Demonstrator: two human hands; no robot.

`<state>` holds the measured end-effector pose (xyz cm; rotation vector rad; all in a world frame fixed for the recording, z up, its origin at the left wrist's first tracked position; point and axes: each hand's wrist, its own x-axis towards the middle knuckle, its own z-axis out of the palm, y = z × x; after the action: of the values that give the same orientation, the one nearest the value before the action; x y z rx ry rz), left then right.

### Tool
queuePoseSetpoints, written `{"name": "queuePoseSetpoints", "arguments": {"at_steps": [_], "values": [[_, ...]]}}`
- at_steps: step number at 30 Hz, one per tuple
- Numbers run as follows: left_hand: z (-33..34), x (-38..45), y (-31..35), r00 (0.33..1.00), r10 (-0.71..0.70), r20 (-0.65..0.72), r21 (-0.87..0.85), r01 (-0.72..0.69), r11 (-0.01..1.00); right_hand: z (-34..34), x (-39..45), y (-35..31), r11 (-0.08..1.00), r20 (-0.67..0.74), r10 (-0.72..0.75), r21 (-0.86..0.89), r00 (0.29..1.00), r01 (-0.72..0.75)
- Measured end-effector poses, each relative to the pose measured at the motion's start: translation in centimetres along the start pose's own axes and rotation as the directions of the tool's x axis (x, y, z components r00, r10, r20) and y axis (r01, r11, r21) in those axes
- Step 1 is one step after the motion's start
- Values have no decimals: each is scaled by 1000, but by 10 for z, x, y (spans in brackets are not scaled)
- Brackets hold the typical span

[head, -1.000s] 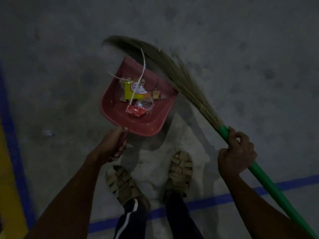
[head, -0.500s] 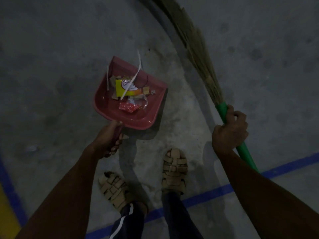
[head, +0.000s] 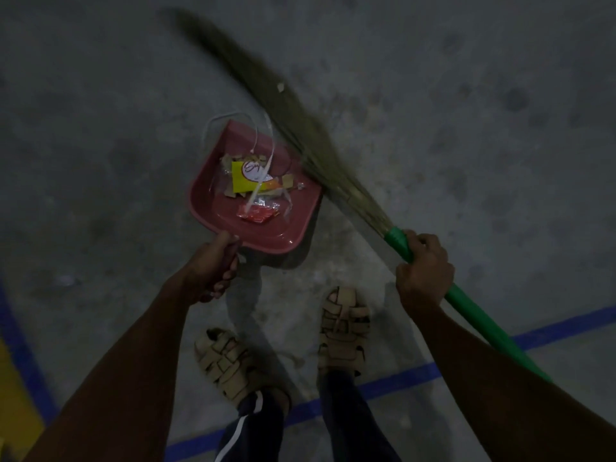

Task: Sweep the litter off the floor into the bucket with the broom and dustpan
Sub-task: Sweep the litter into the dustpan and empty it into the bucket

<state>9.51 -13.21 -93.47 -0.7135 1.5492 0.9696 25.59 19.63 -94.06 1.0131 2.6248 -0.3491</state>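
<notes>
My left hand (head: 213, 268) grips the handle of the red dustpan (head: 213, 208), litter (head: 256, 188) lying inside it; my right hand (head: 425, 271) grips the broom (head: 300, 128), its bristles along the pan's right edge

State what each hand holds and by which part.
Left hand grips the dustpan by its handle; right hand grips the broom by its green handle, just below the bristles.

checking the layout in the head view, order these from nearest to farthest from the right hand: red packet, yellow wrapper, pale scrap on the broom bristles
From the right hand:
1. Red packet, at the near end of the dustpan, left of the hand.
2. Yellow wrapper, mid-pan, just beyond the packet.
3. Pale scrap, far up the broom bristles.
</notes>
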Motion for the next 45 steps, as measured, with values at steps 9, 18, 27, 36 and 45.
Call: {"name": "queuePoseSetpoints", "arguments": {"at_steps": [9, 18, 27, 36, 45], "values": [[-31, 3, -12, 1000, -29, 11, 18, 29, 999, 8, -26, 19, 986, -73, -7, 164, 997, 19], [-37, 6, -32, 996, -70, 51, -36, 72, 997, 16, 0, -12, 986, -53, 22, 167, 998, -13], [-54, -6, -55, 994, -106, 37, -63, 108, 992, 20, -27, -21, 992, 105, -128, 21, 986, 127], [-60, -12, -80, 994, -91, 59, -120, 98, 988, 26, -49, -18, 964, 13, -204, 178, 979, 198], [-69, -10, -116, 993, -115, 26, -149, 118, 982, 29, -35, -39, 992, 47, -122, 48, 991, 120]]}}
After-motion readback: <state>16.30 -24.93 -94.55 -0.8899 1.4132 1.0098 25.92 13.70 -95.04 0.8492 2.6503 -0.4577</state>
